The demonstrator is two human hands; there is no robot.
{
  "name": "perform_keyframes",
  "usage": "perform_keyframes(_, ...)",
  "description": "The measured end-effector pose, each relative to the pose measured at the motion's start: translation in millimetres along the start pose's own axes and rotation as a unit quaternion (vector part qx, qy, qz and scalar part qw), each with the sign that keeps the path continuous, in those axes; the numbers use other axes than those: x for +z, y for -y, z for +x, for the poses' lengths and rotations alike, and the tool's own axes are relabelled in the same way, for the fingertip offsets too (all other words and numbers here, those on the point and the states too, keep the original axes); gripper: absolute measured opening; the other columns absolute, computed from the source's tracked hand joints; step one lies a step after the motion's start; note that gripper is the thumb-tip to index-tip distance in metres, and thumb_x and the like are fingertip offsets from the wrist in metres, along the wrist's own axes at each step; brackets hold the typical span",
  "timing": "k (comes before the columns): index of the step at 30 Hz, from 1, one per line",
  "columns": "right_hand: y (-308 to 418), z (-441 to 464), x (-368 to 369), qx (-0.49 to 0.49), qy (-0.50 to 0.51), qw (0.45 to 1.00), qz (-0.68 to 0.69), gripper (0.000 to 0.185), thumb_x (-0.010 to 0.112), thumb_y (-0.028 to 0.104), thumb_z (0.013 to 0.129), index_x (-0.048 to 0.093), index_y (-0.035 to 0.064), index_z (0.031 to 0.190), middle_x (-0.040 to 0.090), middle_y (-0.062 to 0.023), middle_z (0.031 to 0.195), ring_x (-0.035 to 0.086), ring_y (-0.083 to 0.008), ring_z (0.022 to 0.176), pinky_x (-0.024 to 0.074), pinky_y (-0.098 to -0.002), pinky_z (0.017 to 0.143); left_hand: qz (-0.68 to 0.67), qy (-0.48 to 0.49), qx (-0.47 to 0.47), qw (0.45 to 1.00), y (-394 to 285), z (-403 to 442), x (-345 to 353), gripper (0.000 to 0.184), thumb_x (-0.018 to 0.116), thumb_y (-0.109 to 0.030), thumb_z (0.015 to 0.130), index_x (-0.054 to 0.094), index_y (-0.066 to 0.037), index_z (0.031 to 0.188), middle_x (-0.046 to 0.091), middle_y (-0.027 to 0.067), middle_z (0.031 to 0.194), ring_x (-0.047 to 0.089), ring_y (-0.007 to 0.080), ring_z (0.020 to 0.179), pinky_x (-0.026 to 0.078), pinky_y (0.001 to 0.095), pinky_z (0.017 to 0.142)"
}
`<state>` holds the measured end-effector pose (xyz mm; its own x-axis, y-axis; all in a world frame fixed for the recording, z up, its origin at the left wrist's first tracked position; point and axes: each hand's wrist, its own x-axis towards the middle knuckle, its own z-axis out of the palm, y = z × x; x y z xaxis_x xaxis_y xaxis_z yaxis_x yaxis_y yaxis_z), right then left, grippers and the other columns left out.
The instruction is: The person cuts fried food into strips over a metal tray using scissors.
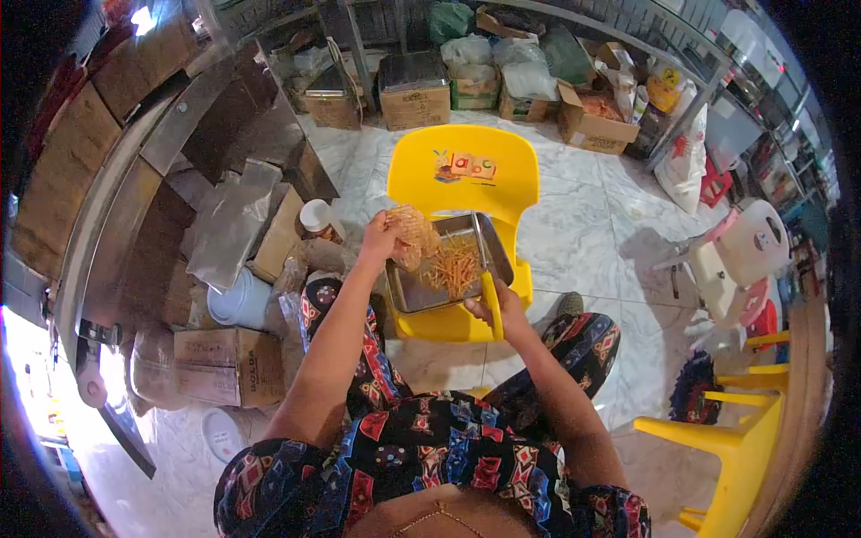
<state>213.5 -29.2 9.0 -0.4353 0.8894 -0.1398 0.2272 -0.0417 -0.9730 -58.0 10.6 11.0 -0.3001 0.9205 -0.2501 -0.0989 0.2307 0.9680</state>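
Note:
My left hand [380, 238] grips a light brown, wrinkled sheet [413, 235] with a net-like texture; I cannot tell its kind. It hangs over the left part of a metal tray [408, 299]. In my right hand [508, 314] are scissors [490, 291] with yellow handles, their blades pointing away from me over the tray's right side. Thin yellow-orange strips [453, 268] lie heaped in the tray below. The tray rests on the seat of a yellow chair [462, 151] between my knees. The blades and the sheet are apart.
Left of me stand a cardboard box [229, 366], a white bucket [240, 299] and a lidded jar [319, 218]. Boxes and bags line the back, among them an open carton [596, 125]. At right are a white chair [755, 242] and a tipped yellow chair [740, 439].

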Motion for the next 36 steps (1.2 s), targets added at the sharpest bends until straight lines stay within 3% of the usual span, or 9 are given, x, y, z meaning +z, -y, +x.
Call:
perform_keyframes(1, -8, 2, 1, -0.024, -0.001, 1.000, 0.007, 0.050, 0.071, 0.035, 0.067, 0.051, -0.0018, 0.092, 0.054, -0.0063, 0.076, 0.054, -0.0145, 0.070, 0.0440, -0.0272, 0.064, -0.122, 0.022, -0.008, 0.992, -3, -4, 3, 0.025, 0.050, -0.011, 0.082, 0.042, -0.007, 0.105, 0.053, 0.0079, 0.094, 0.059, 0.0202, 0.071, 0.051, 0.0307, 0.047)
perform_keyframes(3, -5, 0, 2, -0.050, -0.004, 0.999, 0.011, 0.049, 0.071, 0.036, 0.067, 0.051, -0.0014, 0.093, 0.054, -0.0061, 0.076, 0.054, -0.0132, 0.067, 0.0448, -0.0266, 0.061, -0.152, 0.052, -0.023, 0.987, -8, -11, 7, 0.027, 0.050, -0.010, 0.082, 0.040, -0.007, 0.107, 0.053, 0.0086, 0.095, 0.060, 0.0218, 0.071, 0.052, 0.0322, 0.050)
perform_keyframes(5, 1, -6, 6, 0.021, -0.002, 0.994, 0.105, 0.049, 0.067, 0.036, 0.070, 0.050, -0.0014, 0.097, 0.054, -0.0057, 0.073, 0.053, -0.0107, 0.058, 0.0454, -0.0252, 0.053, -0.182, 0.083, -0.041, 0.979, -7, -17, 11, 0.030, 0.049, -0.009, 0.082, 0.037, -0.007, 0.109, 0.054, 0.0092, 0.096, 0.060, 0.0233, 0.071, 0.053, 0.0337, 0.052)
perform_keyframes(8, 17, -17, 0, 0.065, 0.041, 0.994, 0.080, 0.050, 0.062, 0.039, 0.074, 0.048, -0.0020, 0.099, 0.052, -0.0049, 0.068, 0.052, -0.0090, 0.051, 0.0449, -0.0241, 0.046, -0.200, 0.095, -0.036, 0.975, -2, -28, 17, 0.027, 0.048, -0.011, 0.083, 0.041, -0.007, 0.109, 0.054, 0.0106, 0.096, 0.060, 0.0236, 0.074, 0.053, 0.0348, 0.053)
perform_keyframes(13, -4, -38, 4, 0.053, 0.089, 0.994, 0.035, 0.053, 0.051, 0.049, 0.078, 0.048, -0.0015, 0.094, 0.049, -0.0045, 0.061, 0.050, -0.0114, 0.049, 0.0455, -0.0246, 0.050, -0.223, 0.111, -0.077, 0.965, 5, -50, 18, 0.024, 0.050, -0.016, 0.083, 0.047, -0.005, 0.105, 0.057, 0.0105, 0.092, 0.061, 0.0250, 0.074, 0.053, 0.0351, 0.054)
perform_keyframes(17, -11, -47, 12, 0.095, 0.073, 0.989, 0.086, 0.050, 0.049, 0.048, 0.080, 0.047, -0.0006, 0.091, 0.048, -0.0045, 0.059, 0.050, -0.0115, 0.049, 0.0459, -0.0257, 0.051, -0.218, 0.087, -0.085, 0.968, 0, -75, 28, 0.026, 0.051, -0.018, 0.083, 0.046, -0.004, 0.104, 0.059, 0.0099, 0.088, 0.061, 0.0240, 0.071, 0.053, 0.0341, 0.053)
perform_keyframes(19, -18, -44, 15, 0.100, 0.107, 0.985, 0.093, 0.043, 0.041, 0.040, 0.086, 0.046, -0.0023, 0.093, 0.048, -0.0047, 0.061, 0.051, -0.0146, 0.051, 0.0468, -0.0285, 0.053, -0.218, 0.095, -0.079, 0.968, 6, -72, 27, 0.025, 0.052, -0.019, 0.082, 0.047, -0.005, 0.102, 0.059, 0.0095, 0.086, 0.061, 0.0239, 0.070, 0.052, 0.0338, 0.050)
perform_keyframes(28, -18, -32, 20, 0.051, 0.104, 0.990, 0.084, 0.043, 0.048, 0.041, 0.083, 0.044, 0.0003, 0.094, 0.047, -0.0035, 0.060, 0.050, -0.0116, 0.050, 0.0461, -0.0258, 0.050, -0.181, 0.090, -0.061, 0.977, 16, -52, 40, 0.019, 0.052, -0.017, 0.082, 0.050, -0.004, 0.096, 0.052, 0.0047, 0.078, 0.055, 0.0155, 0.062, 0.052, 0.0324, 0.045)
perform_keyframes(36, -27, -25, 16, 0.068, 0.098, 0.991, 0.054, 0.046, 0.049, 0.042, 0.082, 0.044, -0.0010, 0.096, 0.048, -0.0030, 0.065, 0.050, -0.0103, 0.052, 0.0471, -0.0252, 0.052, -0.173, 0.083, -0.057, 0.980, 10, -46, 45, 0.017, 0.052, -0.015, 0.081, 0.051, -0.002, 0.093, 0.047, 0.0027, 0.077, 0.053, 0.0148, 0.060, 0.052, 0.0308, 0.041)
